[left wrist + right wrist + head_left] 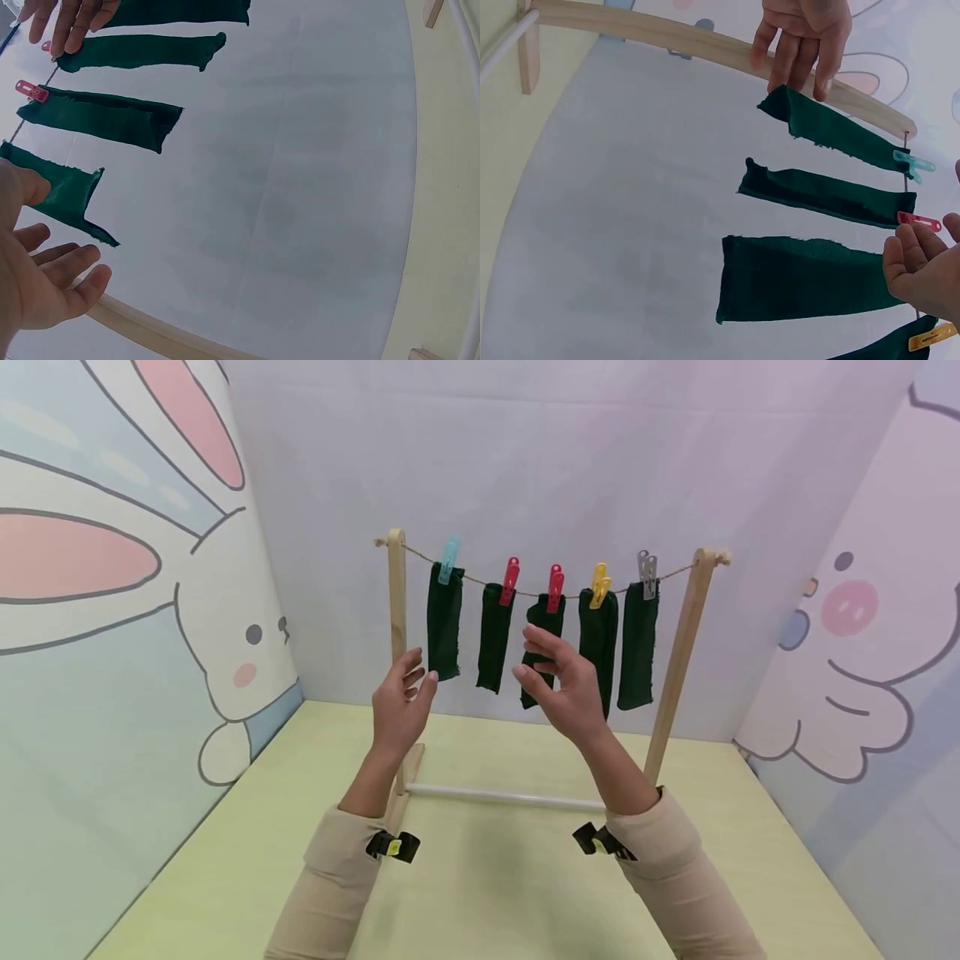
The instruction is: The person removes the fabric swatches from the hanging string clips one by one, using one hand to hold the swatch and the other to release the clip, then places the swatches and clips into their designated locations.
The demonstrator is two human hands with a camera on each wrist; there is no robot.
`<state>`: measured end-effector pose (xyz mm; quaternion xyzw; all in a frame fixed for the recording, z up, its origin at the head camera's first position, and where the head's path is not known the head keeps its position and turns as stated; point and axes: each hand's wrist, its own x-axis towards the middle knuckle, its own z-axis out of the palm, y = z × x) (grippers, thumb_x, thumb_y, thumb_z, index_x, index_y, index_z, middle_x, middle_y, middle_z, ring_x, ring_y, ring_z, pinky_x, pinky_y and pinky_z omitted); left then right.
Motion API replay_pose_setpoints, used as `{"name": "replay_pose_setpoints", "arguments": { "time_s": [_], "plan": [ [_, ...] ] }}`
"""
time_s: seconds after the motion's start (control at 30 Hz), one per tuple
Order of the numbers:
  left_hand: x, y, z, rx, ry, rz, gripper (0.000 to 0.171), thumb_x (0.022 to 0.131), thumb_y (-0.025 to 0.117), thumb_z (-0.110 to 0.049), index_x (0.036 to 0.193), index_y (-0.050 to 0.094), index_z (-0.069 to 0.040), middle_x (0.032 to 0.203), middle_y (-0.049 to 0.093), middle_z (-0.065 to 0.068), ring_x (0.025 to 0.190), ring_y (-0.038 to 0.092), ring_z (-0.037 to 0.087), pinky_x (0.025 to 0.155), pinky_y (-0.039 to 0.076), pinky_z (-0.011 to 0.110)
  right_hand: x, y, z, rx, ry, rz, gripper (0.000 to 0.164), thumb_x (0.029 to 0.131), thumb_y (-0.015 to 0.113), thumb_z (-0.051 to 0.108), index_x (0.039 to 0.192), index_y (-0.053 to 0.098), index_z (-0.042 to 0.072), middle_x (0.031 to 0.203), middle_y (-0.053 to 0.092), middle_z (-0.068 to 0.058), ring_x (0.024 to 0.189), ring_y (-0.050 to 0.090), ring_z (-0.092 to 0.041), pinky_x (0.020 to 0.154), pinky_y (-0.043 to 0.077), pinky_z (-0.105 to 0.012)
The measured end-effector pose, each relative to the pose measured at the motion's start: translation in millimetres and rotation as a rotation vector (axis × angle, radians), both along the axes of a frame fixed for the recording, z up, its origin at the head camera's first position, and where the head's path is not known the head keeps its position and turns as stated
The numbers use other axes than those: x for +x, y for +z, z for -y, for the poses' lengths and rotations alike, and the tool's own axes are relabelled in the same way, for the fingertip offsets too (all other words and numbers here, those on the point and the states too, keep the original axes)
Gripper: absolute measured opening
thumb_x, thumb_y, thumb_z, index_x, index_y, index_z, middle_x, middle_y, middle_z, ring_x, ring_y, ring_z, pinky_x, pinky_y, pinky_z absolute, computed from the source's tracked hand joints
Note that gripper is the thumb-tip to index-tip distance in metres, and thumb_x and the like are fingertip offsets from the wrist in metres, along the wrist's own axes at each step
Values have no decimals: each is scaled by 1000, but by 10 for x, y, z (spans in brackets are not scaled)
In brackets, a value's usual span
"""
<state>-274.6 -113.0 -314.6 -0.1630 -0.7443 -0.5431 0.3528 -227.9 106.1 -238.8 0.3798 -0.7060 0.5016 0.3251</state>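
Observation:
Several dark green cloth strips hang from a twine line, each held by a clothespin. My left hand [401, 703] is near the lower end of the leftmost strip [444, 622], fingers loosely bent and holding nothing. That strip has a light blue clothespin [449, 561] at its top. In front of the middle strip [542, 617] is my right hand [567, 689], thumb and fingers spread apart with nothing between them. A red clothespin [555, 588] grips the middle strip; another red clothespin [510, 581] grips the strip [495, 639] to its left.
A yellow clothespin [600, 586] and grey clothespins [647, 574] hold the strips at the right. The line runs between two wooden posts, the left post [397, 602] and the right post [680, 664]. A white rod [502, 796] joins them low over the pale yellow table [480, 893].

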Motion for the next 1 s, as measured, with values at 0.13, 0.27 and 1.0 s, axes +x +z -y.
{"name": "replay_pose_setpoints", "arguments": {
  "time_s": [0.13, 0.27, 1.0],
  "plan": [
    [-20, 63, -9, -8, 9, 5, 39, 93, 56, -14, 130, 50, -1, 127, 55, 13, 109, 57, 26, 84, 48, 39, -19, 68, 44, 6, -12, -9, 39, 83, 60, -12, 120, 49, -17, 120, 53, -30, 105, 54, -41, 81, 45, -57],
    [-41, 115, -21, -9, 1, -11, 38, 93, 56, -10, 129, 50, 1, 125, 55, 16, 107, 59, 26, 83, 49, 39, -36, 137, 85, 1, -17, -41, 38, 83, 60, -11, 119, 50, -17, 119, 54, -30, 104, 55, -41, 80, 46, -57],
    [-13, 278, -135, 74, -18, -72, 33, 85, 62, 7, 118, 57, 10, 106, 61, 24, 90, 64, 33, 77, 51, 40, -267, 408, 257, -9, 82, -69, 40, 85, 60, -9, 122, 48, -17, 125, 52, -27, 108, 54, -39, 85, 46, -47]
  ]
}}
